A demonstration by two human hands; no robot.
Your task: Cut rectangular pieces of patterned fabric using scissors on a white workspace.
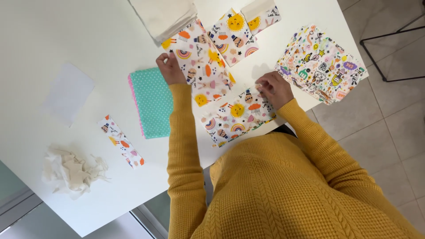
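Nearest you, your right hand (pixel 275 88) is pinching the upper edge of a sun-and-rainbow print fabric piece (pixel 237 117) lying at the white table (pixel 66 40) front edge. Beyond, your left hand (pixel 169 68) is pinching the corner of another matching print piece (pixel 201 62), beside folded teal dotted fabric (pixel 152 102).

The printed squares (pixel 201 66) are matt woven cloth, as is the dotted green piece (pixel 152 102). The table (pixel 53 40) is smooth matt white. The sweater (pixel 283 190) is chunky cable knit. The scraps (pixel 73 170) look frayed.
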